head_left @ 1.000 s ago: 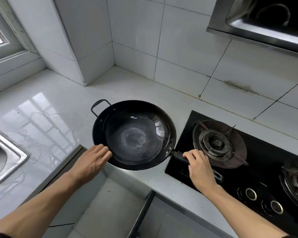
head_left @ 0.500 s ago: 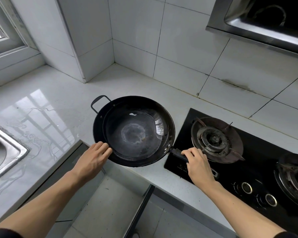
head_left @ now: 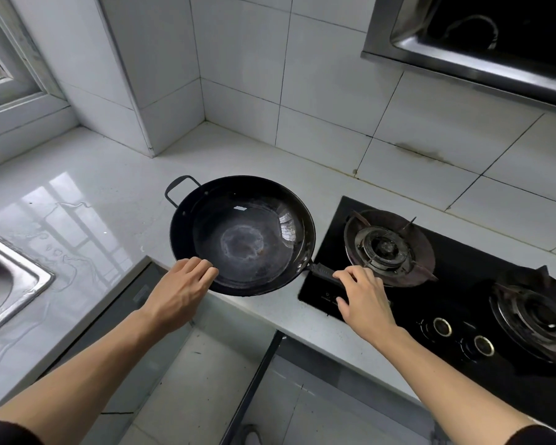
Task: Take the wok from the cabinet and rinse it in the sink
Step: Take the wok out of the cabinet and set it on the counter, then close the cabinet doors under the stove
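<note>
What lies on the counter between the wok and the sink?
In the head view, nothing stands between the wok and the sink: only bare, glossy counter with a few water streaks.

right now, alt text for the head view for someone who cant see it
A person holds a black wok over a white counter, left hand at its near rim, right hand on its long handle. A gas stove sits right, a sink left.

We see open surface between wok and sink, wet patches only. Gas hob blocks our right; tiled corner pillar crowds back left.
</note>
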